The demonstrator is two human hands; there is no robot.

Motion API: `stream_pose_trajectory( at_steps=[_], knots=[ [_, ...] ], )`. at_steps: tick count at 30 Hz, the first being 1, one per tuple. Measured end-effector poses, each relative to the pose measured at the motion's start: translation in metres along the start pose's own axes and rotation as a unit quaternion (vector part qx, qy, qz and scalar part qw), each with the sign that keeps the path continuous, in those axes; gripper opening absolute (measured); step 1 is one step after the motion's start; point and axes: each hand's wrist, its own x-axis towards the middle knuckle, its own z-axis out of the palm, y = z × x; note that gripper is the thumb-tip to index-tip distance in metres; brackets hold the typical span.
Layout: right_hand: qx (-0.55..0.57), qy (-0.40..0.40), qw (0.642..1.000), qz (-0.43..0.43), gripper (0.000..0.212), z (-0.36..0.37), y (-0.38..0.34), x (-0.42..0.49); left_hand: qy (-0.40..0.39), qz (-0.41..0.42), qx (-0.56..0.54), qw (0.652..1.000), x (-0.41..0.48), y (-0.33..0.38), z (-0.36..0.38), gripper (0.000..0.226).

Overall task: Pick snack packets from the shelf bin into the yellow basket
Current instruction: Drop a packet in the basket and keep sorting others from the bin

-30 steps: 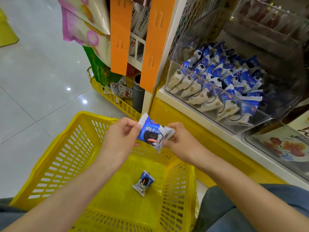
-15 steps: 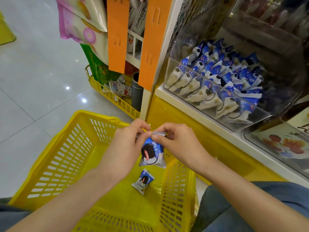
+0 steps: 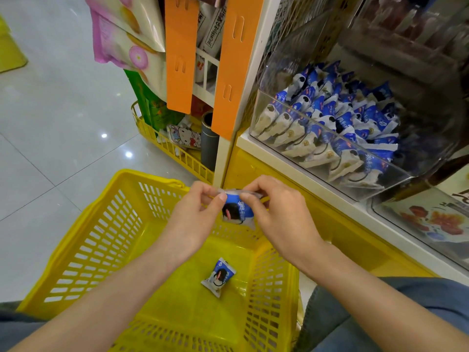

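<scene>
A blue-and-white snack packet (image 3: pixel 237 212) hangs upright over the far side of the yellow basket (image 3: pixel 83 252). My left hand (image 3: pixel 193 219) and my right hand (image 3: pixel 276 214) both pinch its top seam. A second, similar packet (image 3: pixel 218 276) lies on the basket floor. The clear shelf bin (image 3: pixel 299 146) at the upper right holds several more blue-and-white packets (image 3: pixel 337 123).
Orange hanging strips (image 3: pixel 180 54) and bagged goods hang at the shelf end. A low yellow wire rack (image 3: pixel 167 146) with a dark tube stands behind the basket. Another clear bin (image 3: pixel 431 224) sits at the right. Grey tiled floor (image 3: pixel 50 123) lies to the left. My knees flank the basket.
The packet turned from lying tilted between my hands to hanging upright by its top seam. Both hands shifted their pinch to that seam and stayed over the basket's far side.
</scene>
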Motion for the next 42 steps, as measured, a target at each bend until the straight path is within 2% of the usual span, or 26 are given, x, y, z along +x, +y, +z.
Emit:
stream_pose_trajectory(
  at_steps=[3, 6, 8, 11, 14, 17, 20, 23, 26, 28, 30, 33, 36, 39, 42],
  knots=[
    [0.028, 0.043, 0.999, 0.011, 0.009, -0.006, 0.001, 0.003, -0.055, -0.086, -0.004, 0.995, -0.001, 0.003, 0.0, 0.032],
    [0.033, 0.017, 0.998, -0.042, 0.006, -0.01, -0.001, 0.002, -0.124, -0.178, -0.131, 0.967, -0.001, 0.013, -0.002, 0.053],
    [0.009, -0.024, 0.996, -0.084, 0.007, -0.009, -0.002, 0.0, -0.124, -0.187, -0.211, 0.951, 0.001, 0.015, -0.005, 0.051],
    [-0.036, -0.081, 0.988, -0.13, 0.01, -0.007, -0.002, -0.003, -0.077, -0.166, -0.273, 0.944, 0.0, 0.017, -0.007, 0.029],
    [-0.026, -0.114, 0.987, -0.111, 0.019, -0.003, 0.0, -0.004, -0.026, -0.136, -0.247, 0.959, 0.0, 0.017, -0.006, 0.018],
    [0.048, -0.091, 0.995, 0.002, 0.036, 0.002, 0.0, -0.003, -0.017, -0.12, -0.217, 0.969, -0.003, 0.017, -0.004, 0.017],
    [0.116, -0.081, 0.983, 0.119, 0.048, 0.007, 0.001, 0.0, -0.048, -0.103, -0.2, 0.973, -0.007, 0.016, 0.001, 0.016],
    [0.221, -0.091, 0.953, 0.186, 0.035, 0.008, -0.001, 0.005, -0.057, -0.05, -0.174, 0.982, -0.007, 0.015, 0.004, 0.015],
    [0.277, -0.091, 0.93, 0.225, 0.028, 0.007, 0.0, 0.008, -0.036, 0.057, -0.027, 0.997, -0.007, 0.01, 0.003, 0.022],
    [0.309, -0.101, 0.912, 0.25, 0.027, 0.005, 0.002, 0.009, -0.022, 0.092, 0.037, 0.995, -0.007, 0.006, 0.001, 0.024],
    [0.33, -0.112, 0.9, 0.263, 0.021, 0.003, 0.002, 0.009, 0.008, 0.111, 0.052, 0.992, -0.007, 0.005, -0.001, 0.023],
    [0.275, -0.09, 0.926, 0.244, 0.019, 0.006, 0.001, 0.006, 0.036, 0.14, 0.098, 0.985, -0.006, 0.003, -0.003, 0.024],
    [0.259, -0.084, 0.936, 0.224, 0.026, 0.011, -0.005, 0.001, 0.017, 0.134, 0.11, 0.985, -0.007, 0.0, -0.001, 0.014],
    [0.257, -0.101, 0.937, 0.212, 0.029, 0.012, -0.005, -0.001, 0.005, 0.12, 0.081, 0.989, -0.004, -0.002, -0.001, 0.015],
    [0.262, -0.099, 0.939, 0.202, 0.023, 0.012, -0.003, 0.0, 0.001, 0.093, 0.005, 0.996, -0.002, -0.001, -0.002, 0.017]
  ],
)
